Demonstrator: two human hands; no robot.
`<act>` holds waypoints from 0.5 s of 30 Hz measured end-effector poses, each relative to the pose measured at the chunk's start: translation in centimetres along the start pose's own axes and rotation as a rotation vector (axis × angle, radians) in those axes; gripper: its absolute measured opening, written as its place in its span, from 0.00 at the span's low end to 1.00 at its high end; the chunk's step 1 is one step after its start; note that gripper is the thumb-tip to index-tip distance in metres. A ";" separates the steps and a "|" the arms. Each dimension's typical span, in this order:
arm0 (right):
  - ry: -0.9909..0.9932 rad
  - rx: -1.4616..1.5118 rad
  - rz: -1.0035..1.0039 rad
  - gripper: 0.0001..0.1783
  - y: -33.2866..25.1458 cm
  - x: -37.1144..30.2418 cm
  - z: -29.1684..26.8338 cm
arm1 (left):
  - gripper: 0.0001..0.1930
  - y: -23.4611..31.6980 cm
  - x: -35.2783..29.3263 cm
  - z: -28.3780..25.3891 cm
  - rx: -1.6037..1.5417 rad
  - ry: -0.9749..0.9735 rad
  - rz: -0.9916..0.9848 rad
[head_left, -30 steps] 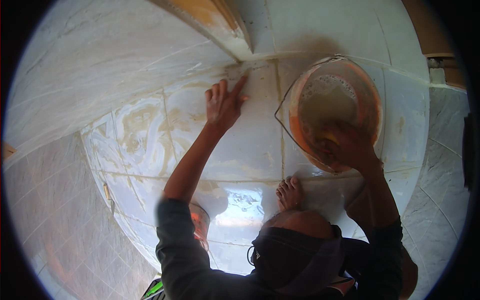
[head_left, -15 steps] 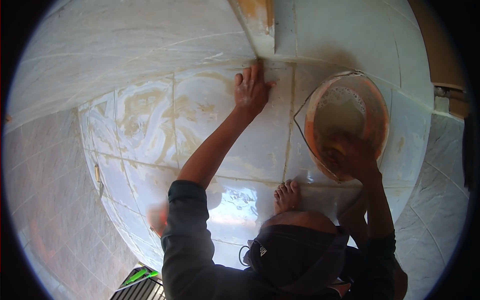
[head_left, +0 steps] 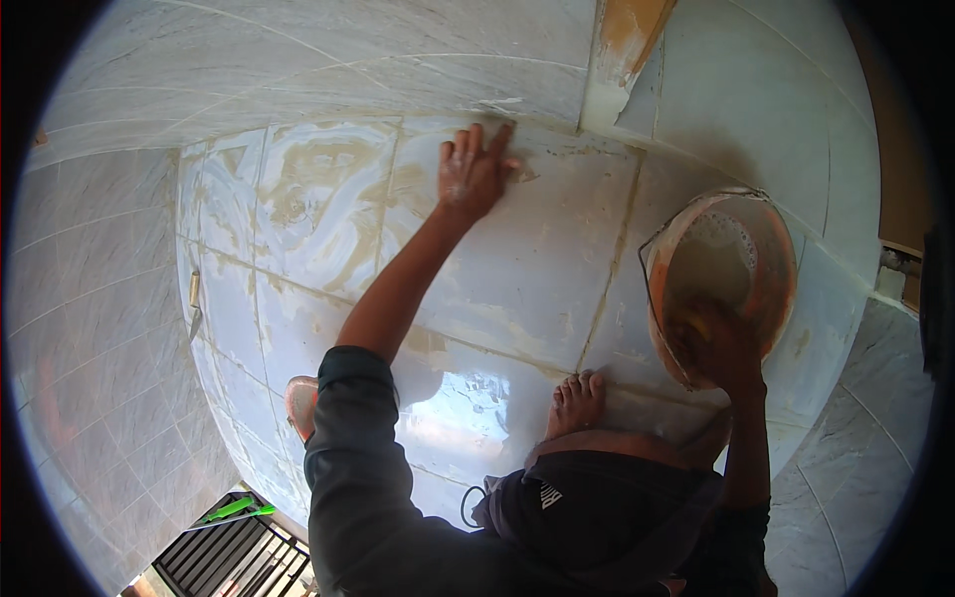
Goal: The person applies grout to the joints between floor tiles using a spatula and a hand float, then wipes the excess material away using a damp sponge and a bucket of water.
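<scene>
Here, a round orange bucket [head_left: 782,313] holds murky, foamy water [head_left: 708,271] and our right hand [head_left: 724,343], grip unclear; our spread left hand [head_left: 472,181] now sits farther from the pale wall corner [head_left: 589,111]

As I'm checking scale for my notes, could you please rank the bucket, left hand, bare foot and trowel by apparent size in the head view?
1. Bucket, clearly largest.
2. Left hand and bare foot: too alike to rank, the foot being partly covered.
3. Trowel, smallest.
</scene>
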State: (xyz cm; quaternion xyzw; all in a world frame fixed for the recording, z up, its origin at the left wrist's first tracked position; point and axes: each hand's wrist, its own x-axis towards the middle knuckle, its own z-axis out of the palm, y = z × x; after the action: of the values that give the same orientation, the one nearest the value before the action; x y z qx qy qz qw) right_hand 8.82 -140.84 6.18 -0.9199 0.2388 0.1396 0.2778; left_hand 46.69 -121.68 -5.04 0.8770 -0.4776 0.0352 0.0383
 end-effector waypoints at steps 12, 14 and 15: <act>0.010 -0.060 0.037 0.20 -1.0 0.2 -1.0 | 0.42 6.8 2.7 3.8 -0.839 0.075 -0.786; 0.042 -0.066 0.000 0.20 -0.1 -0.2 -0.4 | 0.42 10.6 4.3 2.9 -0.737 0.054 -0.828; 0.085 -0.055 -0.052 0.20 0.4 -0.3 -0.1 | 0.42 11.4 4.8 2.7 -0.613 0.045 -0.861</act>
State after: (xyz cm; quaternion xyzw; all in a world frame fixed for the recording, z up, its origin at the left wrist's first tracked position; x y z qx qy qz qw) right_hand 8.43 -141.08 6.21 -0.9382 0.2223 0.0995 0.2457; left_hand 39.75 -132.10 -6.90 0.9414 -0.0615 -0.1060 0.3141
